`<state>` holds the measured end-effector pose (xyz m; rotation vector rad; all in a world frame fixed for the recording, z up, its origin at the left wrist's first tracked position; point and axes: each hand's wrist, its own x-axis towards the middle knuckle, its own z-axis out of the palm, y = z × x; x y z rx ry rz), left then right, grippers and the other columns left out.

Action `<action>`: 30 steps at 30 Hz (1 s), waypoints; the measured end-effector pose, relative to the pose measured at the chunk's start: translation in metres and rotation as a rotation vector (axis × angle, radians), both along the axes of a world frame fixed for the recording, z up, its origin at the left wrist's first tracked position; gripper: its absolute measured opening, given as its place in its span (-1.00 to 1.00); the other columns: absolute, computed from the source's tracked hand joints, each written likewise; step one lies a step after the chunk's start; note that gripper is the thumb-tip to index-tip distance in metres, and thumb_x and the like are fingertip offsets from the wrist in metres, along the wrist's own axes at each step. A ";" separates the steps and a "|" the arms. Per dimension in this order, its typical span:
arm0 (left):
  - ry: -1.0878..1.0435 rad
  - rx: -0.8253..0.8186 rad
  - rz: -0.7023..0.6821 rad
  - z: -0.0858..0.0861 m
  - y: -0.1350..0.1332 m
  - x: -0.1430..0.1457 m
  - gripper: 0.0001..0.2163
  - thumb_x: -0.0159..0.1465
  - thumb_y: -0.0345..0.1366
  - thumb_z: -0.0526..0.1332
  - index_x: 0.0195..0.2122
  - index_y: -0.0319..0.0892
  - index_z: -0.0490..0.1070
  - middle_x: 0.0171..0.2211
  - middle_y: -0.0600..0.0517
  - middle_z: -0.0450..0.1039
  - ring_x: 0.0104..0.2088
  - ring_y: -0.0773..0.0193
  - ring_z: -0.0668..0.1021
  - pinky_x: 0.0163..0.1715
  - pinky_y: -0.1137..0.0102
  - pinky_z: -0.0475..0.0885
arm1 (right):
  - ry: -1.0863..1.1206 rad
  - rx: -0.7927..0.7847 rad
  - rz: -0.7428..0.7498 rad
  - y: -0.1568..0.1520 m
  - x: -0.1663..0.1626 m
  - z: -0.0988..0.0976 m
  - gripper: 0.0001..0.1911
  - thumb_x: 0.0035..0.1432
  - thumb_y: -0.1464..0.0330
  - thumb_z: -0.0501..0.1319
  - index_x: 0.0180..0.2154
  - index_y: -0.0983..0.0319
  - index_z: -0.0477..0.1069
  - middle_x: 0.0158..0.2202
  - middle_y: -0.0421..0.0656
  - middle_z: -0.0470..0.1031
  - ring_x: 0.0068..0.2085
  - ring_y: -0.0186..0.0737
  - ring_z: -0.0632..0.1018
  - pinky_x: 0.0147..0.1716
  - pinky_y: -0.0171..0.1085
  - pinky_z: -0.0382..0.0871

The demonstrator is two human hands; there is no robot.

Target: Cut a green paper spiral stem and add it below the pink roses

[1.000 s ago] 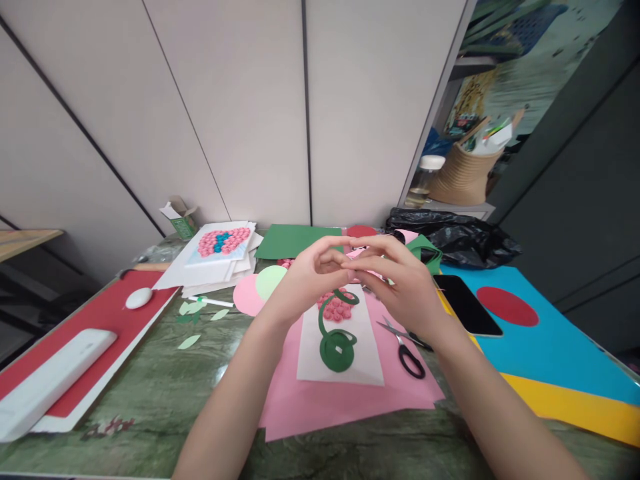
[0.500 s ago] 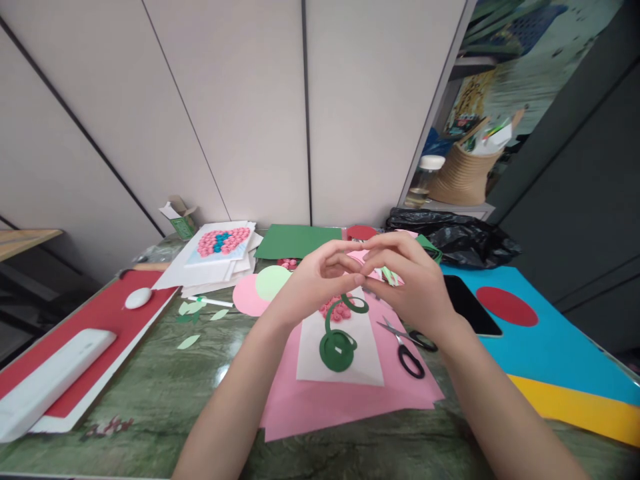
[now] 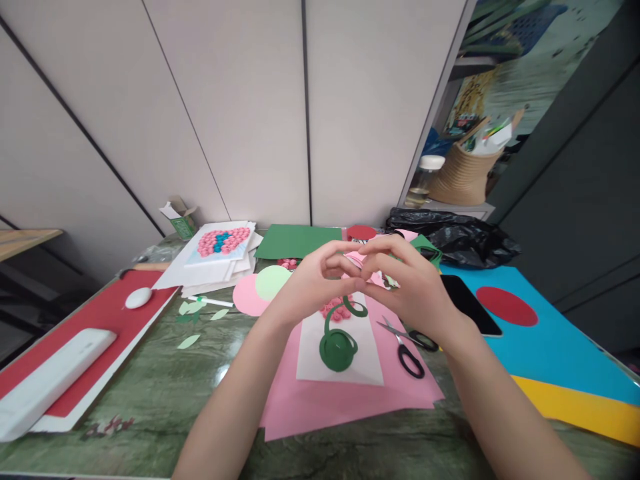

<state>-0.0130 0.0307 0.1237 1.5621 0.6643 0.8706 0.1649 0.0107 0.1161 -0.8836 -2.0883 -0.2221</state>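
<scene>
My left hand (image 3: 313, 280) and my right hand (image 3: 413, 287) meet above the table, fingertips pinched together on the top end of a green paper spiral strip (image 3: 338, 337). The strip hangs down in a curl and its coiled lower end rests on a white sheet (image 3: 367, 353). That sheet lies on pink paper (image 3: 325, 400). A cluster of small pink paper rolls (image 3: 334, 309) sits on the white sheet just below my fingers, partly hidden by them.
Black-handled scissors (image 3: 407, 350) lie right of the white sheet. A dark phone (image 3: 467, 303) rests on blue paper with a red oval (image 3: 506, 305). Left are a white mouse (image 3: 139, 297), a white keyboard (image 3: 47, 383) on a red mat, cut leaves (image 3: 193, 310) and a finished card (image 3: 223, 241).
My hands stayed pinched together and barely shifted. The green spiral's hanging coil has tightened and its upper curl moved slightly right.
</scene>
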 end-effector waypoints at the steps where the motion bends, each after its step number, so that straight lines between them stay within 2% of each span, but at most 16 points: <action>1: -0.027 -0.014 0.012 0.000 0.000 0.000 -0.61 0.11 -0.35 0.29 -0.01 -0.09 0.32 -0.39 0.07 0.45 -0.31 0.29 0.51 -0.29 0.36 0.43 | 0.015 -0.006 -0.004 0.000 0.000 0.000 -0.89 0.08 0.44 0.26 -0.42 0.18 0.32 -0.18 -0.11 0.39 -0.16 -0.17 0.46 -0.21 -0.16 0.35; 7: -0.200 -0.081 -0.003 -0.003 0.005 0.000 -0.60 0.10 -0.38 0.30 -0.02 -0.13 0.32 -0.38 0.06 0.47 -0.25 0.28 0.53 -0.19 0.35 0.41 | 0.103 -0.015 -0.002 -0.002 0.000 0.003 -0.92 0.12 0.43 0.22 -0.31 0.14 0.40 -0.20 -0.13 0.41 -0.16 -0.19 0.46 -0.14 -0.16 0.35; 11: -0.208 -0.088 -0.009 -0.003 0.005 -0.001 -0.60 0.11 -0.39 0.29 -0.01 -0.12 0.32 -0.38 0.07 0.46 -0.30 0.32 0.54 -0.22 0.37 0.41 | 0.118 -0.058 0.024 -0.003 -0.003 0.003 -0.87 0.17 0.46 0.16 -0.26 0.14 0.43 -0.17 -0.12 0.40 -0.13 -0.20 0.46 -0.15 -0.17 0.37; 16: -0.192 -0.072 0.056 -0.002 0.004 0.000 -0.61 0.11 -0.42 0.27 -0.01 -0.10 0.33 -0.41 0.09 0.43 -0.33 0.36 0.51 -0.26 0.41 0.40 | 0.073 -0.131 0.046 -0.002 -0.006 0.002 -0.75 0.23 0.48 0.08 -0.13 0.15 0.44 -0.06 -0.05 0.36 -0.02 -0.16 0.40 -0.11 -0.13 0.37; 22: -0.222 -0.072 0.062 -0.003 0.003 0.002 -0.59 0.11 -0.40 0.28 0.01 -0.11 0.30 -0.39 0.09 0.45 -0.30 0.35 0.51 -0.21 0.38 0.41 | 0.115 -0.065 -0.016 0.001 -0.009 -0.004 -0.75 0.21 0.50 0.10 -0.17 0.11 0.46 -0.06 -0.09 0.37 -0.02 -0.15 0.39 -0.13 -0.12 0.36; 30: -0.195 -0.061 0.026 0.000 0.000 0.003 -0.62 0.12 -0.38 0.27 -0.01 -0.14 0.32 -0.34 0.05 0.46 -0.27 0.30 0.53 -0.17 0.33 0.40 | 0.180 0.047 -0.097 0.002 -0.013 -0.005 -0.87 0.12 0.48 0.22 -0.32 0.14 0.48 -0.12 -0.10 0.43 -0.09 -0.13 0.41 -0.17 -0.11 0.35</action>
